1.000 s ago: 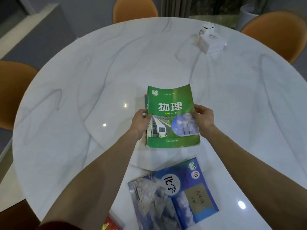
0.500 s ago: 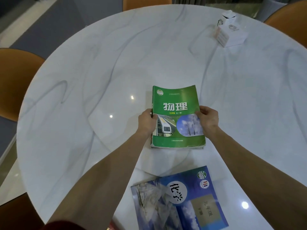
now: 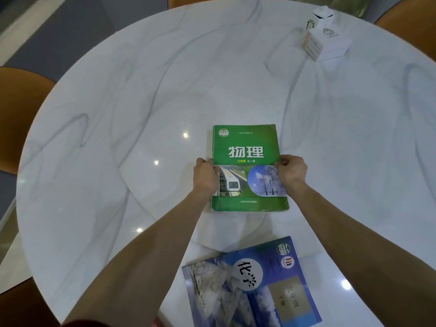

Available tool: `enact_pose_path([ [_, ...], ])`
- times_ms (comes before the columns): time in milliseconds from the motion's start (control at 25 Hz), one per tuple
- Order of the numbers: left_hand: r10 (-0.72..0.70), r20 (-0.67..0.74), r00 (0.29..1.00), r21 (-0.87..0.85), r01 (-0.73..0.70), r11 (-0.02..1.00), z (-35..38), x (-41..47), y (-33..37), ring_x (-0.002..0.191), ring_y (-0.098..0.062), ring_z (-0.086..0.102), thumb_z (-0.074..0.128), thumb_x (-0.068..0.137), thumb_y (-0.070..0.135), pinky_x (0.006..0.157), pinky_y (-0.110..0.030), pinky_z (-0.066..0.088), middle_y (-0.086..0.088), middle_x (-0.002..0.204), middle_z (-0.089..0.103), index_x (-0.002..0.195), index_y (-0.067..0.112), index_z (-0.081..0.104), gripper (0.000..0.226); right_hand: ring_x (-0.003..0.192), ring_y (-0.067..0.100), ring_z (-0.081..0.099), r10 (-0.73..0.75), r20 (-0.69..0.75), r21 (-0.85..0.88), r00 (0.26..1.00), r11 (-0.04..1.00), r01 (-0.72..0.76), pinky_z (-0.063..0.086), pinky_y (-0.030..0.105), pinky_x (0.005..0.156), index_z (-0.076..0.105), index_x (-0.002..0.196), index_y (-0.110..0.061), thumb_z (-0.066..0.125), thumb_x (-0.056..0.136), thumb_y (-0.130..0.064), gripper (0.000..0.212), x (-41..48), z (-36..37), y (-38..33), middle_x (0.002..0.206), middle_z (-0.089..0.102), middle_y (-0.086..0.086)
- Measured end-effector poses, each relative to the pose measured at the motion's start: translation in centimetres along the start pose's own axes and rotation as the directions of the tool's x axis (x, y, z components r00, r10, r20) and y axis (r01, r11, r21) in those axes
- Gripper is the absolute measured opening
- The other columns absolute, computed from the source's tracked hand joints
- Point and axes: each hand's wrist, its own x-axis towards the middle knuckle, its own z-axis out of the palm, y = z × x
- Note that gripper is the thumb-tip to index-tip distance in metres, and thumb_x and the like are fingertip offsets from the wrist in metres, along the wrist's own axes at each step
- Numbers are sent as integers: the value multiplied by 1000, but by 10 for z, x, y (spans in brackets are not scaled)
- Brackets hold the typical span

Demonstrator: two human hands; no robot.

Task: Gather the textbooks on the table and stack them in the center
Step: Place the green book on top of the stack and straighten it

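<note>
Two bare forearms are reaching forward from the near edge of the counter, converging toward its middle. The left hand (image 3: 205,177) is lying palm down, knuckles up, its fingers (image 3: 203,161) curling at the left side of something flat. The right hand (image 3: 292,172) is mirroring it, fingers (image 3: 283,161) bent and pinching at the opposite side. A dark red sleeve edge is showing at the left elbow.
</note>
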Motion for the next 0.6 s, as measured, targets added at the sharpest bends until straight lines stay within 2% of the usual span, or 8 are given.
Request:
enact_pose_path([
  [160,4,30,1000,66,-6,998,0,1,1,105,-38,55,36,100,15,97,-41,46,-23,124,45,119,-5,52,31,98,35,65,-8,-11,-29,1000,1000,8,49,30,89,69,104,5,55,86,2,23,0,0,-3,102,72,23],
  [240,-3,26,1000,86,1,996,1,1,3,106,-38,55,36,100,13,97,-41,46,-22,125,45,119,-4,51,30,95,35,66,-15,-8,-52,1000,999,14,49,31,86,70,102,5,55,86,1,22,0,-1,-3,99,72,23],
  [400,-27,20,999,92,25,995,3,2,4,107,-37,56,36,100,12,97,-40,47,-21,125,46,118,-2,52,28,76,27,58,-53,34,-142,998,988,57,42,24,71,71,95,6,50,86,2,23,2,-2,-6,77,63,15],
  [520,-51,15,999,99,49,994,3,0,7,107,-35,56,38,99,12,95,-38,48,-20,122,49,116,-1,55,27,86,36,64,-63,55,-163,996,984,71,46,27,73,71,92,7,50,86,3,22,2,-4,-7,88,70,24],
  [600,-57,24,998,127,53,990,1,-2,8,106,-32,57,39,99,12,94,-36,48,-20,121,50,115,0,56,26,90,36,64,-44,86,-167,995,984,57,45,25,74,70,93,5,52,88,0,20,2,-7,-10,90,70,22],
])
